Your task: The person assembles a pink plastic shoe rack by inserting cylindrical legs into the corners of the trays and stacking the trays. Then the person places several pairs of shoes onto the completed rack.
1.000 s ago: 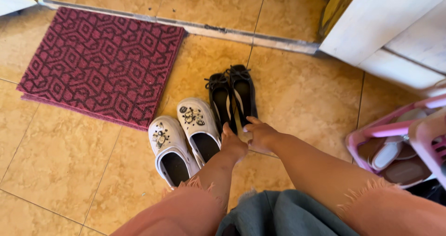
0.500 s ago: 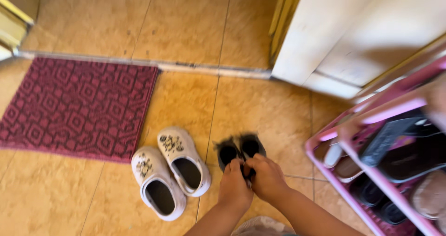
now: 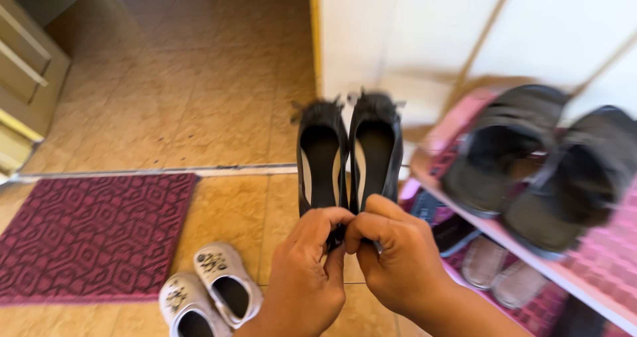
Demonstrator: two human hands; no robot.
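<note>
A pair of black flat shoes with small bows at the toes is held up in the air, side by side, toes pointing away from me. My left hand grips the heel of the left shoe. My right hand grips the heel of the right shoe, the two hands touching each other. The shoes hover just left of a pink shoe rack.
The rack's top shelf carries a pair of dark sandals, with beige shoes on the shelf below. White clogs with charms sit on the tan tile floor beside a maroon patterned mat. A white door stands behind.
My hands took the black flats by their heels and lifted them off the floor toward the rack. The view swung up and right, bringing the rack's top shelf into sight.
</note>
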